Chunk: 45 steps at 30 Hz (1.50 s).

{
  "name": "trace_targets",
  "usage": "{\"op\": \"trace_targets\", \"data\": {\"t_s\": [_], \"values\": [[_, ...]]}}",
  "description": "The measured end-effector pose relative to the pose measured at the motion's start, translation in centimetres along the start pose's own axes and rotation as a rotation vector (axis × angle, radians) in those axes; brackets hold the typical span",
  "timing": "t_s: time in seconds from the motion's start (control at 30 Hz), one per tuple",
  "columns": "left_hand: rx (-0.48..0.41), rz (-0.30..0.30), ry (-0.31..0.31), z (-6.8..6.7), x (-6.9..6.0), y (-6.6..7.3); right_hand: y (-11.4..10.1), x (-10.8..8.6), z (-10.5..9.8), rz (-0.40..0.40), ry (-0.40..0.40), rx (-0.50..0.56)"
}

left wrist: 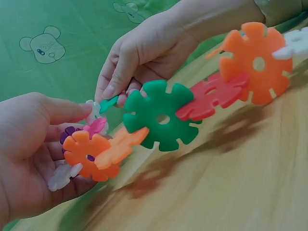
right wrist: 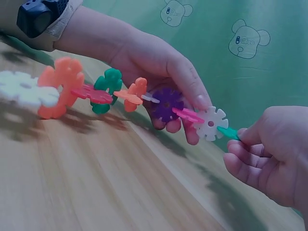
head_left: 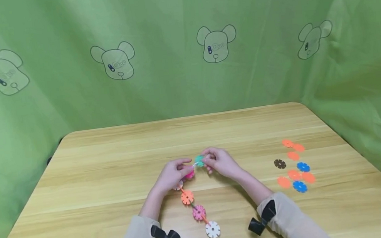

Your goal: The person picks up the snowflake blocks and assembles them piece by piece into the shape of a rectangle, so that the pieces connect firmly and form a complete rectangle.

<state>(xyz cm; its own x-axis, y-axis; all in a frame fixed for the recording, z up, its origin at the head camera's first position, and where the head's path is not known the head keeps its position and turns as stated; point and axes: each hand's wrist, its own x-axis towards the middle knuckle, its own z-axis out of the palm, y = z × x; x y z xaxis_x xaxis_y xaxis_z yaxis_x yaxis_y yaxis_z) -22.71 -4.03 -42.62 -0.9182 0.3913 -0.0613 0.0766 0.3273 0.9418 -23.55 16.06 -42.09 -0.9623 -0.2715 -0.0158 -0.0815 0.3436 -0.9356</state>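
Note:
A chain of notched plastic discs, among them an orange one (head_left: 187, 197) and a white end disc (head_left: 213, 230), runs from between the hands toward the table's front. My left hand (head_left: 171, 175) holds the chain near its far end, thumb and fingers at a white disc (right wrist: 211, 123) beside a pink one (right wrist: 188, 116). A purple disc (right wrist: 167, 105) lies against its fingers. My right hand (head_left: 222, 163) pinches a green disc (head_left: 200, 161), which meets the white disc's edge. In the left wrist view a larger green disc (left wrist: 159, 115) shows mid-chain.
On the right of the wooden table (head_left: 110, 150) lie loose discs: several orange ones (head_left: 284, 182), two blue ones (head_left: 300, 186) and a dark brown one (head_left: 280, 164). A green curtain (head_left: 173, 89) with printed bear heads hangs behind and at the sides.

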Motion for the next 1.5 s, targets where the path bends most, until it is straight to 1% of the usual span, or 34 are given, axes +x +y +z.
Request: {"op": "trace_targets", "data": {"t_s": [0.2, 0.4, 0.53, 0.63, 0.8, 0.9, 1.07, 1.17, 1.33, 1.4, 1.5], "values": [[-0.069, 0.017, -0.027, -0.2, 0.2, -0.5, 0.0, 0.1, 0.3, -0.005, -0.015, 0.025], [-0.136, 0.014, -0.045, -0.5, 0.1, -0.7, -0.6, 0.1, 0.6, -0.04, -0.049, 0.018], [-0.136, 0.02, -0.047, -0.5, -0.1, -0.6, -0.7, 0.1, 0.6, -0.046, -0.058, 0.006], [-0.133, 0.019, -0.042, -0.5, -0.1, -0.5, -0.4, 0.1, 0.3, -0.041, -0.05, -0.001], [-0.16, -0.01, -0.009, -0.6, 0.0, -0.5, 0.3, -0.3, -0.8, -0.027, -0.024, -0.005], [-0.177, -0.024, 0.011, -0.6, 0.0, -0.6, 0.5, -1.0, -1.8, -0.011, -0.005, 0.0], [-0.166, -0.017, 0.027, -0.7, -0.1, -0.4, 1.5, -2.7, -4.3, 0.013, 0.057, -0.031], [-0.154, -0.016, 0.031, -0.7, -0.1, -0.3, 2.4, -3.8, -6.3, 0.027, 0.108, -0.079], [-0.138, -0.018, 0.029, -0.9, -0.1, -0.2, 3.2, -5.7, -10.0, 0.08, 0.2, -0.176], [-0.138, -0.019, 0.026, -0.9, -0.1, -0.3, 3.6, -6.5, -11.5, 0.1, 0.224, -0.201], [-0.143, -0.022, 0.022, -0.9, 0.0, -0.3, 4.1, -7.6, -13.5, 0.109, 0.25, -0.236]]}}
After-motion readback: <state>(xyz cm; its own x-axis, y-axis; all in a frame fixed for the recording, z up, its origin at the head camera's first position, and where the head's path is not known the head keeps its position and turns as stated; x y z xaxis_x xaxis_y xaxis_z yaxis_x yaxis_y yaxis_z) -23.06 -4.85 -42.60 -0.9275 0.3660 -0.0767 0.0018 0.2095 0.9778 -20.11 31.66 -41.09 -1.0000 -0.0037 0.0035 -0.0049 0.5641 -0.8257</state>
